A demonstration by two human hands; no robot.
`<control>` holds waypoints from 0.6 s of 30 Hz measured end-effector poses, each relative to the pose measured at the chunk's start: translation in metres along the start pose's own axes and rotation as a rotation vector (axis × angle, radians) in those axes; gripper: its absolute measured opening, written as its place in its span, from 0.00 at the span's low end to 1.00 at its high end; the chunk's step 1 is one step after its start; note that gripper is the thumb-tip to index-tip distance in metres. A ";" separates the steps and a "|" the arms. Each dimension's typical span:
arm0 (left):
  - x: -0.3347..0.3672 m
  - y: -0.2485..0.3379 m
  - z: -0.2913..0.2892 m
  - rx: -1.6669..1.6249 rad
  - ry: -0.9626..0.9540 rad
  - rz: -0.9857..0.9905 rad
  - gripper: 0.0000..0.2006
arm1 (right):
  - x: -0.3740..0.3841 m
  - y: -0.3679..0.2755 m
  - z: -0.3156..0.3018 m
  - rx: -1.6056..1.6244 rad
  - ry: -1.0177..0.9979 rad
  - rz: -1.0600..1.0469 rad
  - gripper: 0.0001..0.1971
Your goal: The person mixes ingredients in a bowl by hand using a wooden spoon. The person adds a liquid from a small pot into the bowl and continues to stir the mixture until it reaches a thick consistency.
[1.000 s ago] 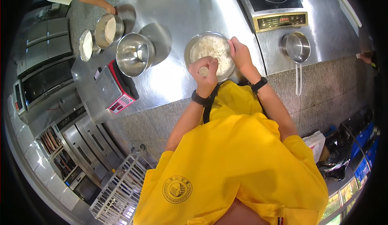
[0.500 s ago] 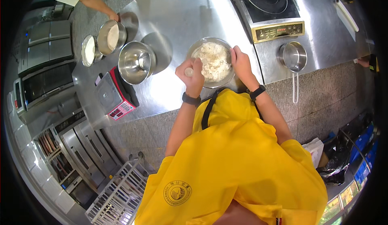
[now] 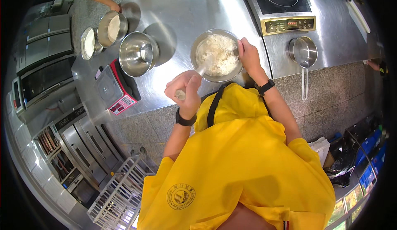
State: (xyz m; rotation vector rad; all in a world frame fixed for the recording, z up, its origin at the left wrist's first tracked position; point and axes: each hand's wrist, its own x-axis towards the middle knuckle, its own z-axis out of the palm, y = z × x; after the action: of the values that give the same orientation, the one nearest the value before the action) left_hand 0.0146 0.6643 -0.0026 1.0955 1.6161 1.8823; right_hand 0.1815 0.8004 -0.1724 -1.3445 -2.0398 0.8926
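Note:
A metal mixing bowl (image 3: 195,66) stands near the table's front edge, holding a crumbly, off-white floury mixture (image 3: 217,54). My left hand (image 3: 184,90) is closed around a pale, rod-like stirring tool (image 3: 202,69) just outside the bowl's near-left rim. The tool's round butt end sticks out of my fist, while its far end reaches into the mixture; the shape of that end is hard to make out. On the bowl's right side, my right hand (image 3: 250,56) grips the rim, fingers partly hidden.
Left of the bowl stand an empty steel bowl (image 3: 126,68), a red-edged digital scale (image 3: 109,86), and two bowls with powder, tan (image 3: 113,28) and white (image 3: 88,43). A co-worker's hand (image 3: 115,7) touches the tan one. Rightward are an induction cooker (image 3: 288,25) and a small saucepan (image 3: 305,52).
My left hand has moved left and toward me, drawing the tool's handle from over the bowl to outside its rim. My right hand stays at the bowl's right rim.

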 end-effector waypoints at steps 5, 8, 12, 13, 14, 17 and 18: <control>-0.005 -0.008 -0.009 0.073 -0.153 -0.046 0.11 | 0.000 0.000 0.000 0.011 0.007 -0.004 0.10; -0.017 -0.034 0.002 0.114 -0.183 -0.033 0.08 | 0.000 -0.003 0.002 0.044 0.024 -0.028 0.10; -0.022 -0.058 0.022 0.066 -0.193 -0.119 0.10 | -0.002 -0.004 0.002 0.022 0.022 -0.017 0.09; -0.019 -0.060 0.029 0.030 -0.212 -0.160 0.10 | -0.002 -0.004 0.001 0.033 0.022 -0.001 0.09; -0.017 -0.062 0.036 0.029 -0.216 -0.160 0.10 | -0.002 -0.005 0.001 0.033 0.026 0.001 0.09; -0.006 -0.072 0.054 -0.108 -0.107 -0.174 0.13 | -0.002 -0.006 0.001 0.019 0.029 0.005 0.09; -0.002 -0.075 0.057 -0.109 -0.109 -0.174 0.13 | -0.002 -0.007 0.001 0.019 0.022 0.006 0.09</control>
State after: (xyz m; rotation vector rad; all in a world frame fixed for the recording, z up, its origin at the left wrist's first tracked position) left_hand 0.0480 0.7154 -0.0745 0.9616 1.4800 1.7453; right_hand 0.1776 0.7964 -0.1676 -1.3450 -2.0072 0.8931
